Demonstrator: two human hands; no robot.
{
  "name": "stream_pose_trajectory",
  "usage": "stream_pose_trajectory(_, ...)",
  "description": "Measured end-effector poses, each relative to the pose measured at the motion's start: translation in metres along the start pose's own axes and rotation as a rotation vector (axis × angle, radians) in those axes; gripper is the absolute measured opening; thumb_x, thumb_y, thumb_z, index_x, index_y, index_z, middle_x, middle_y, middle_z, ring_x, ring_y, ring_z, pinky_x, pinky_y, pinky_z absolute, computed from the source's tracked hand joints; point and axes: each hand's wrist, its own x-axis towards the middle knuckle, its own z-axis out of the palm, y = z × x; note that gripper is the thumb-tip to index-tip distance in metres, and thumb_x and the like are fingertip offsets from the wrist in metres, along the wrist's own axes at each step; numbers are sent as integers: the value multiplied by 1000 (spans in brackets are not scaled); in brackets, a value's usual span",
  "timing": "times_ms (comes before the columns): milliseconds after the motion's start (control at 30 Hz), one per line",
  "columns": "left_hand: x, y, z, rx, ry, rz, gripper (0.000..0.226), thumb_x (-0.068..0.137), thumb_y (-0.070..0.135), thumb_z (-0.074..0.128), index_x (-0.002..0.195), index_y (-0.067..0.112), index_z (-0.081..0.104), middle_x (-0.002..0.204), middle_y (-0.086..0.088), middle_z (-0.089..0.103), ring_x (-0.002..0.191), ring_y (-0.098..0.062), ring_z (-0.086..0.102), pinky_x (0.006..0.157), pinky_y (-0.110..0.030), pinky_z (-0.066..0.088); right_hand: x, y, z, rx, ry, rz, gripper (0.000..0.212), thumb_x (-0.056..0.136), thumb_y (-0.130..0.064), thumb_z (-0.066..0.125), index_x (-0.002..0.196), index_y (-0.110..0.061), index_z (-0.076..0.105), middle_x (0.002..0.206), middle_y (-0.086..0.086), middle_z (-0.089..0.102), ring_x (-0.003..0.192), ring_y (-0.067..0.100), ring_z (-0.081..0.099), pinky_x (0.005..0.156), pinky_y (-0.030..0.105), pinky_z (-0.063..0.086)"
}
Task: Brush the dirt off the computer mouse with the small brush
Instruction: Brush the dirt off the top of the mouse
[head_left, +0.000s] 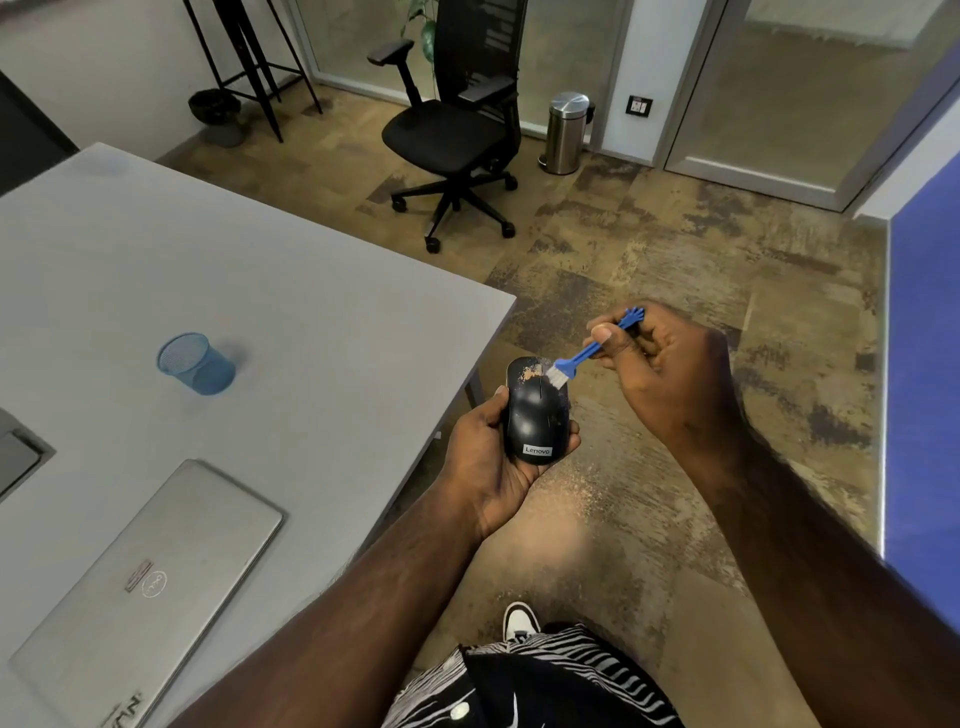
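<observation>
Centre of frame, just off the surface's (260, 270) right edge & above the floor: left hand (498, 457) cups a black computer mouse (535, 415) from below, thumb on its left side, fingers wrapped under & up the right side. Mouse lies top up, Lenovo label at the near end, front end pointing toward the top of the frame. Pale tan dirt (530, 371) sits on the front end, w/ specks along the right side.

Right hand (670, 374), right of centre, pinches the small brush (592, 351) by its blue handle, thumb on top, other fingers curled in behind. The handle's far end pokes out past the fingers. White bristles touch the mouse's front right edge, right at the dirt patch.

A scatter of light dust shows on the carpet (675, 249) just below the mouse.

On the surface, left side of frame: blue mesh cup (195, 364), upright, and a closed silver laptop (140, 592) at lower left. Upper centre: black office chair (457, 130), steel pedal bin (566, 132) to its right.
</observation>
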Motion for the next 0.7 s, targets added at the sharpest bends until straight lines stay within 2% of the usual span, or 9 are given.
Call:
stream_pose_trajectory(200,0,0,-2,5,-7,1,52,102,35,30,133,-2,49,115,-27,62,88,-36,63,77,-45,58,-4,1,0,3,-8,-16,18,92,-36,60,102,-25,70,82,1,76,72,20,76,61,48,62)
stream_pose_trajectory(333,0,-1,-2,8,-11,-4,52,102,35,29,130,-3,50,108,-26,64,85,-36,64,78,-45,57,-3,2,0,-20,15,0,20,94,-30,62,103,-17,74,85,2,76,77,20,76,66,48,62)
stream_pose_trajectory(400,0,-1,-1,4,-10,-3,51,102,35,30,130,-3,51,109,-26,64,86,-36,64,78,-45,57,-2,2,0,-42,13,-35,17,94,-26,63,102,-15,74,84,-2,76,76,14,75,67,36,62)
stream_pose_trajectory(467,0,0,-2,5,-5,-3,51,102,35,30,131,-3,50,110,-27,64,87,-37,64,79,-45,57,0,2,-2,-123,46,-82,14,95,-21,63,102,-15,75,82,-14,70,72,2,70,63,14,53)
stream_pose_trajectory(500,0,0,-3,8,-2,-4,51,102,35,30,131,-3,49,110,-27,64,87,-37,64,80,-45,57,2,2,-4,-139,70,-79,15,95,-20,64,103,-15,75,81,-16,68,72,0,69,62,10,51)
stream_pose_trajectory(533,0,0,-3,10,-1,-6,51,102,35,30,132,-3,49,111,-28,63,87,-37,64,80,-45,57,4,3,-5,-113,83,-57,16,95,-22,64,104,-15,75,83,-13,70,74,2,71,65,15,55)
stream_pose_trajectory(567,0,0,-3,8,0,-7,51,102,35,30,132,-3,48,112,-28,63,88,-37,64,80,-45,57,4,3,-7,-47,78,-24,17,95,-25,63,104,-16,74,85,-9,73,77,7,74,68,27,61)
stream_pose_trajectory(633,0,0,-3,-1,1,-4,52,102,35,30,133,-3,48,116,-28,61,89,-37,64,80,-45,57,4,2,-9,92,32,7,16,93,-33,62,102,-25,73,83,-7,75,78,14,76,67,45,63)
stream_pose_trajectory(700,0,0,-3,-12,-4,-6,52,102,36,30,133,-2,49,116,-29,61,91,-37,63,80,-45,57,0,2,-8,133,-30,-13,11,91,-37,62,96,-37,71,79,-7,75,75,14,76,64,48,63)
